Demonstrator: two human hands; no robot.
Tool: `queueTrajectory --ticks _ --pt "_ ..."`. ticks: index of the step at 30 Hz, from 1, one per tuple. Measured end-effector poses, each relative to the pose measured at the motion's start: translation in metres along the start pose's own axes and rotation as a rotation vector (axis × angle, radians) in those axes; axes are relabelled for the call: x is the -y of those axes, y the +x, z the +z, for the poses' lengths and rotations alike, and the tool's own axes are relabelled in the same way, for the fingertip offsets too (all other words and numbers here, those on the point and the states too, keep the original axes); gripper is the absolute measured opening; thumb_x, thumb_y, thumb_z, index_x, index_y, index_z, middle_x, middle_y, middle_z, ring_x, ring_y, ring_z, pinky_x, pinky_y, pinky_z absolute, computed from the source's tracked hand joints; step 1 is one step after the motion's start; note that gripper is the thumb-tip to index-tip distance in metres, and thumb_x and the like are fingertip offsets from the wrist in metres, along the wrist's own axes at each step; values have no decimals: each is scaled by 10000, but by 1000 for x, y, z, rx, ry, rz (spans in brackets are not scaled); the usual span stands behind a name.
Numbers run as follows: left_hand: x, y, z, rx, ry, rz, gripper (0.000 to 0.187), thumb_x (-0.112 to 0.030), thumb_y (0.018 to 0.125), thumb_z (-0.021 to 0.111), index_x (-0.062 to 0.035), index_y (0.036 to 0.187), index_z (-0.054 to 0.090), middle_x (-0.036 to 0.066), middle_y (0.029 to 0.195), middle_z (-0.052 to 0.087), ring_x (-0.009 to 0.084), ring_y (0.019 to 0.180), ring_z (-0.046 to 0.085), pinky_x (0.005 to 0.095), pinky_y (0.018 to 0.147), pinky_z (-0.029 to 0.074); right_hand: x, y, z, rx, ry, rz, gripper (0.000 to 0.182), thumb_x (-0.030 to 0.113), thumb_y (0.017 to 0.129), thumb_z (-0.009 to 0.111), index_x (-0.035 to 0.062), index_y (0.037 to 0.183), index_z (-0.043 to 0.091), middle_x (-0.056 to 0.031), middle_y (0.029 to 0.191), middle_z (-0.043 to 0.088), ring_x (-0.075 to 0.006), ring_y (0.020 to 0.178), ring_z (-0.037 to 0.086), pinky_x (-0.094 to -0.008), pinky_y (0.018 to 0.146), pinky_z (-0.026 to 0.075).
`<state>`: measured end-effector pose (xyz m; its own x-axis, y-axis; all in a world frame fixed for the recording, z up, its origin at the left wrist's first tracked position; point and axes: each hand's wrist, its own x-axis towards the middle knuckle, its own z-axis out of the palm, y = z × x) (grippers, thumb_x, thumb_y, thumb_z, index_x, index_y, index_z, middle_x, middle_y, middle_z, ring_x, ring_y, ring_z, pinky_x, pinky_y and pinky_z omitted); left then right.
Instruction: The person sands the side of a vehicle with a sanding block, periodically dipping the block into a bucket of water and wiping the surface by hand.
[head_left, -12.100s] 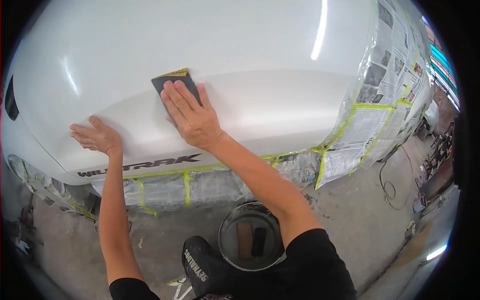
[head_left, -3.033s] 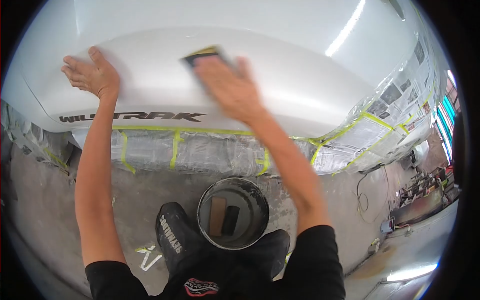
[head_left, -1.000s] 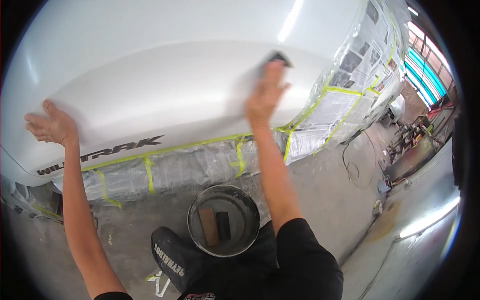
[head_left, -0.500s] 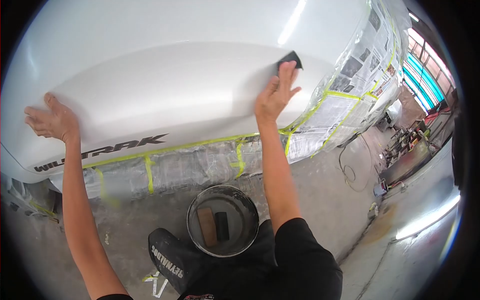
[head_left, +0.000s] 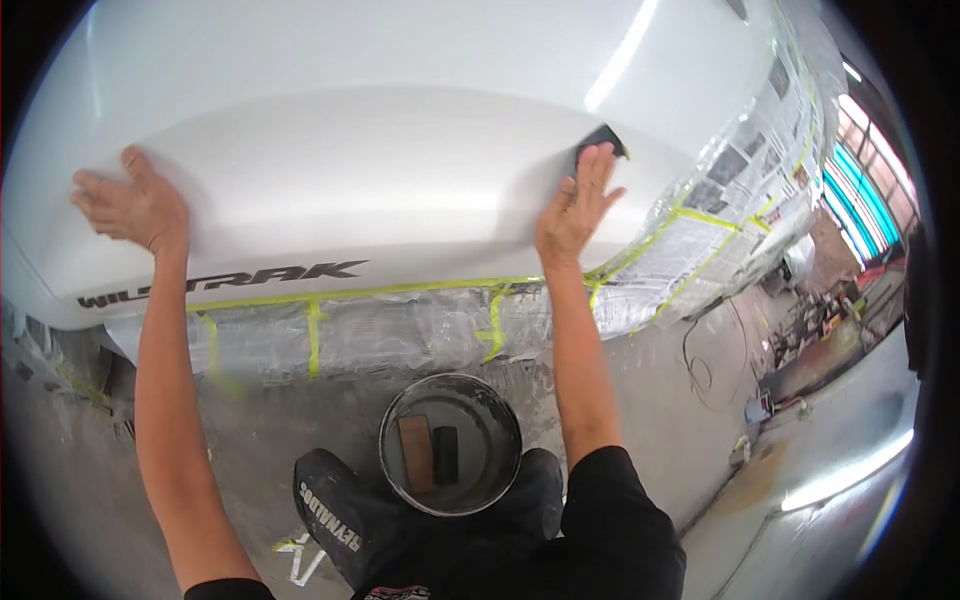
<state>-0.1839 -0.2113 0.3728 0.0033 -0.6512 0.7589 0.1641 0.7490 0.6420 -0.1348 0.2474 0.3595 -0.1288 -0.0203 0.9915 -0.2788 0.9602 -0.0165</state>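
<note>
A white car panel [head_left: 400,140] fills the upper view, with dark "WILDTRAK" lettering [head_left: 280,277] along its lower left. My left hand [head_left: 140,208] lies against the panel above the lettering, fingers spread, holding nothing. At the panel's right side, my right hand [head_left: 580,207] presses a small black pad [head_left: 601,142] to the surface under its fingertips; its thumb and little finger stick out. Beneath the panel stands a round bucket [head_left: 510,440] between my legs, with a brown block [head_left: 416,455] and a black block [head_left: 446,456] inside.
Plastic sheeting [head_left: 400,325] with yellow-green tape covers the car below the panel. Newspaper masking [head_left: 690,245] wraps its right side. A cable [head_left: 690,355] lies on the grey floor, and cluttered items [head_left: 815,325] stand farther right. Tape scraps [head_left: 300,560] lie beside my left leg.
The camera view has shifted, so the panel sits farther right in it. My left hand has moved slightly up the panel. My right hand stays on the black pad.
</note>
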Motion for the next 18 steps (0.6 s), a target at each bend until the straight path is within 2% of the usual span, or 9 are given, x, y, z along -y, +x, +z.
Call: queueTrajectory --ticks 3,5,7,9,11,13,14,16,18 --pt "-4 0 -4 19 -48 -21 900 -602 955 429 43 1511 136 361 1516 84 489 1411 88 590 1134 90 46 5 28 -15 102 -120 469 214 1048 363 19 1473 391 -201 1546 337 -371 1465 244 -584 1165 5" --pt "-5 1 -3 19 -58 -14 910 -606 951 433 42 1514 130 354 1522 73 484 1414 79 589 1136 82 123 11 55 192 47 -494 496 196 976 486 21 1439 444 -134 1520 410 -289 1449 315 -612 1160 118" --pt "-5 1 -4 25 -55 -19 915 -611 948 430 41 1515 129 346 1528 68 481 1414 83 591 1136 80 185 26 54 271 315 -526 496 179 934 536 46 1410 496 -82 1502 450 -238 1412 389 -596 1164 142" --pt "-6 1 -6 34 -59 -26 917 -615 947 423 40 1517 128 340 1533 64 478 1417 81 593 1136 79 155 44 45 255 69 -781 470 184 930 518 52 1380 532 -70 1509 442 -209 1412 387 -560 1151 225" --pt "-7 0 -6 37 -69 -34 915 -617 949 413 40 1517 127 334 1536 59 474 1421 72 595 1135 78 84 47 24 285 108 -716 502 182 921 531 67 1409 507 -70 1519 429 -218 1417 383 -552 1157 216" --pt "-7 -1 -7 47 -71 -40 917 -618 950 410 35 1522 114 335 1536 54 470 1426 57 595 1134 78 4 42 -5 290 -173 -581 533 190 933 539 74 1447 462 -87 1501 452 -246 1398 416 -544 1192 59" --pt "-6 -1 -6 47 -70 -44 918 -619 950 408 32 1524 108 335 1536 52 469 1428 49 595 1133 79 -28 40 -19 240 -105 -521 540 208 938 543 68 1452 453 -106 1496 453 -257 1400 412 -545 1189 -13" --pt "-7 -2 -7 52 -98 -52 916 -614 952 412 23 1529 94 332 1538 44 467 1430 37 596 1133 76 -28 39 -18 255 -147 -532 555 221 929 562 50 1445 454 -122 1489 458 -262 1406 401 -537 1191 -1" --pt "-6 0 -7 59 -100 -32 913 -609 954 415 16 1533 85 330 1539 36 465 1431 30 596 1133 73 30 47 10 291 23 -604 537 234 931 562 43 1426 477 -124 1486 462 -258 1398 412 -536 1195 39"
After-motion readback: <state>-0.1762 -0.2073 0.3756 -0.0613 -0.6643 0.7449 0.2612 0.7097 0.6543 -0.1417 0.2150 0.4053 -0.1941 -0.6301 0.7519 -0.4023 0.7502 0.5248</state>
